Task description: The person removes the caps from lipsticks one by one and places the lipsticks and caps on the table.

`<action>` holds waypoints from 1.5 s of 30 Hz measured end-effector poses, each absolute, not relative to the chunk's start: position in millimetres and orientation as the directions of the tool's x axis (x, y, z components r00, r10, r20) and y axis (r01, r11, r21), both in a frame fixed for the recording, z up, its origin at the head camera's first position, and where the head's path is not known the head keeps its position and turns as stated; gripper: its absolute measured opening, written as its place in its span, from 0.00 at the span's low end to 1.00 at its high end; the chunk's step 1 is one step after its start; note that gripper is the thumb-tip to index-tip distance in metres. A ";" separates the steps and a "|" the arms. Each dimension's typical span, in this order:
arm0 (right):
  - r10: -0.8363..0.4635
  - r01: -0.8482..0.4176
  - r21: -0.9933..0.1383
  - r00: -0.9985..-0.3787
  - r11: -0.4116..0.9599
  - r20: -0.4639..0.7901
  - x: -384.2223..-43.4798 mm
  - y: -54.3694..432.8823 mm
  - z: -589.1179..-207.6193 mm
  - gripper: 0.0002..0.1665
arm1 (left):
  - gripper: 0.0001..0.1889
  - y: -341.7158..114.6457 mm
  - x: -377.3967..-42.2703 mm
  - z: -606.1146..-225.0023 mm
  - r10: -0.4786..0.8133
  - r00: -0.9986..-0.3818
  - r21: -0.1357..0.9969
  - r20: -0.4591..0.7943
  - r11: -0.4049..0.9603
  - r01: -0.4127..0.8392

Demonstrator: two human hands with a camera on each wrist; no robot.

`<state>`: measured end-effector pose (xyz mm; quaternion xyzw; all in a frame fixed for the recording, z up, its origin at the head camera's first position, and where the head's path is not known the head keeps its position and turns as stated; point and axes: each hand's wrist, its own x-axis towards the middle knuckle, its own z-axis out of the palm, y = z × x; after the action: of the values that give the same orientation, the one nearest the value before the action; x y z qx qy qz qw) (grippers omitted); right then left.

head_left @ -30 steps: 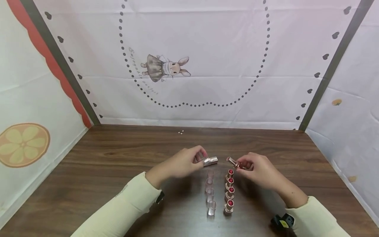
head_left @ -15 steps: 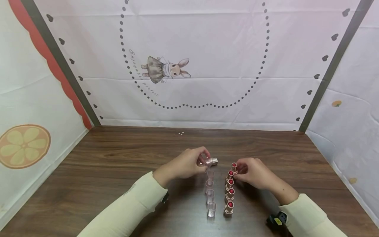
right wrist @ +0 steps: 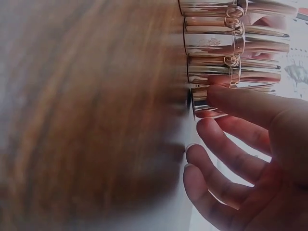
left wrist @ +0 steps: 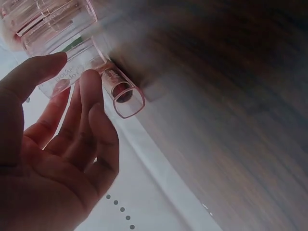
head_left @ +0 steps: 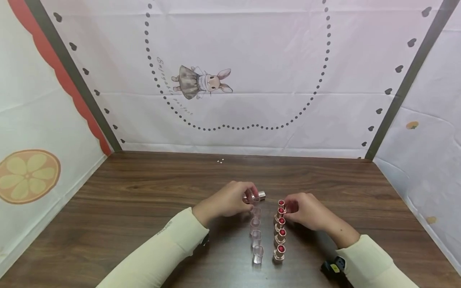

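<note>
In the head view my left hand (head_left: 232,201) pinches a clear plastic lipstick cap (head_left: 256,200) at the far end of a row of similar clear caps (head_left: 257,238). The left wrist view shows thumb and fingers around the cap (left wrist: 74,65). Just beyond it a capped lipstick (head_left: 262,195) lies on its side. My right hand (head_left: 309,211) pinches an uncapped rose-gold lipstick (head_left: 281,203), upright at the far end of a row of red-tipped lipsticks (head_left: 280,237). In the right wrist view the thumb covers part of that lipstick's base (right wrist: 200,102).
Both rows stand on a dark wooden table (head_left: 162,176), caps left of lipsticks. Small white bits (head_left: 220,161) lie near the back edge. A printed white cloth (head_left: 273,80) hangs behind and at both sides.
The right hand has brought its lipstick from a tilt to upright at the row's far end. The left hand has drawn the clear cap off a lipstick and lowered it to the cap row.
</note>
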<state>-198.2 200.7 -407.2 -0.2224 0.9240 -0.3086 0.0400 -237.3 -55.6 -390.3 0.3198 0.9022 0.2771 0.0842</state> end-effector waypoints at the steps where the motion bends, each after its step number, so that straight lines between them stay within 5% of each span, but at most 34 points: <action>1: -0.436 -0.385 -0.589 -0.898 0.711 0.061 -198.1 200.3 -407.0 0.07 | 0.13 -55.1 -237.2 -390.0 0.623 -0.782 0.542 0.021 0.650 0.533; 11: -0.443 -0.368 -0.602 -0.896 0.709 0.026 -199.0 198.8 -403.7 0.08 | 0.15 -52.0 -235.8 -389.5 0.609 -0.793 0.488 0.010 0.689 0.535; 20: -0.445 -0.352 -0.610 -0.895 0.710 -0.002 -195.6 204.4 -399.9 0.22 | 0.23 -56.7 -231.9 -383.3 0.591 -0.806 0.451 0.040 0.709 0.542; 33: -0.396 -0.356 -0.590 -0.916 0.725 0.065 -189.0 209.0 -388.6 0.26 | 0.30 -60.1 -236.7 -390.2 0.548 -0.835 0.122 -0.037 0.832 0.541; 45: -0.374 -0.379 -0.538 -0.919 0.753 0.123 -177.7 207.7 -373.8 0.27 | 0.19 -50.0 -240.6 -393.7 0.517 -0.854 0.106 -0.061 0.854 0.509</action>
<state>-177.7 207.7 -373.8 -0.2010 0.9362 -0.2884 -0.0038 -240.6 -50.0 -393.7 0.2666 0.9619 0.0429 0.0436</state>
